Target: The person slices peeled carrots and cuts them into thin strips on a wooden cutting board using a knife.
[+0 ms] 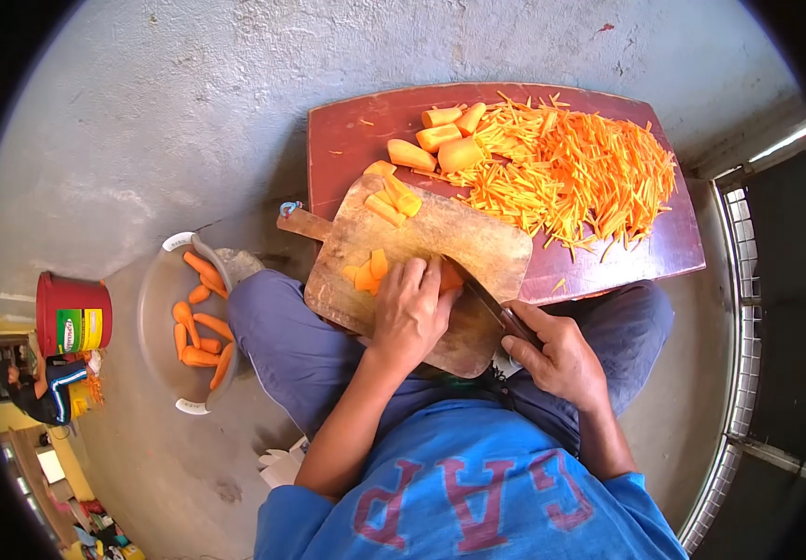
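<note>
Clearly mid-slice, I'd say — right hand (pixel 560 361) closed round the knife (pixel 485 298), left hand (pixel 409 313) curled over a carrot piece (pixel 451 277) on the cutting board (pixel 487 235). Another cut calls for keeping those fingers well tucked.

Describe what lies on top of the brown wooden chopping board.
On the brown wooden chopping board lie orange carrot slabs near its handle and smaller flat slices by the left hand. That hand hides part of the carrot piece beside the dark-handled knife.
</note>
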Demonstrator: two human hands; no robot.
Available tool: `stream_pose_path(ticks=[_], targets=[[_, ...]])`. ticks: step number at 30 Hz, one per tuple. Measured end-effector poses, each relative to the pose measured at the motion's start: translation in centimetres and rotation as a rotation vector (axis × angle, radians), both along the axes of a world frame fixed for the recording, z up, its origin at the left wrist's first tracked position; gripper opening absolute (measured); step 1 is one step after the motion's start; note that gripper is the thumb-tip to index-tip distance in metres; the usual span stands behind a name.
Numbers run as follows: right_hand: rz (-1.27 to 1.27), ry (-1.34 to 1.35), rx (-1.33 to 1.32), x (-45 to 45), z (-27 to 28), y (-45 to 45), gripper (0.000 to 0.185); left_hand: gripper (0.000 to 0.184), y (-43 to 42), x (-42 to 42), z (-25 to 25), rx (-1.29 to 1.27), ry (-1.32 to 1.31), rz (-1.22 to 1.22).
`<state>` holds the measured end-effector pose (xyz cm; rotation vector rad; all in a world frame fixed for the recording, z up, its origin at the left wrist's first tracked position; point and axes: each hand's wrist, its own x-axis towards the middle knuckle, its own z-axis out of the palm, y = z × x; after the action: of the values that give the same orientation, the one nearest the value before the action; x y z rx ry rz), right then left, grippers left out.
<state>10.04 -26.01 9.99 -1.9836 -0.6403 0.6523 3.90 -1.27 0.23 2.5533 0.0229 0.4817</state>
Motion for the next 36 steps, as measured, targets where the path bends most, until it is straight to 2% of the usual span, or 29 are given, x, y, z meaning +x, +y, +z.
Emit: stream_pose_path(ticks=[5,9,16,20,26,27,30,33,36], targets=[[0.001,0.020,0.008,-0.1,-0.4,-0.1,0.043,0.040,0.1,0.3,0.1,-0.010,-0.066,0.000],[0.063,0.039,-0.021,0.0,0.2,0.0,0.044,0.034,1.5,-0.3,0.6,-0.077,0.013,-0.030],[-0.084,0.071,0.048,0.1,-1.0,-0.7,0.048,0.036,0.2,1.0,0.3,-0.052,-0.028,-0.014],[-0.076,0.007,0.044,0.3,-0.8,-1.1,0.047,0.040,-0.4,1.4,0.4,0.030,0.003,-0.026],[0.009,0.068,-0.017,-0.3,0.6,-0.3,0.040,0.034,0.6,0.3,-0.2,-0.066,-0.066,-0.047],[-0.006,0.033,0.035,-0.7,0.0,-0.1,0.039,0.027,0.2,0.4,0.5,-0.078,-0.074,-0.029],[-0.007,-0.013,0.034,-0.9,-0.3,0.0,0.044,0.026,0.4,0.5,-0.6,-0.143,-0.115,-0.043],[-0.028,0.078,0.010,-0.8,0.8,0.2,0.034,0.023,0.3,0.4,-0.1,-0.106,-0.145,-0.042],[0.020,0.018,0.011,-0.7,0.1,0.6,0.035,0.025,0.2,0.5,-0.5,0.012,-0.134,-0.081]])
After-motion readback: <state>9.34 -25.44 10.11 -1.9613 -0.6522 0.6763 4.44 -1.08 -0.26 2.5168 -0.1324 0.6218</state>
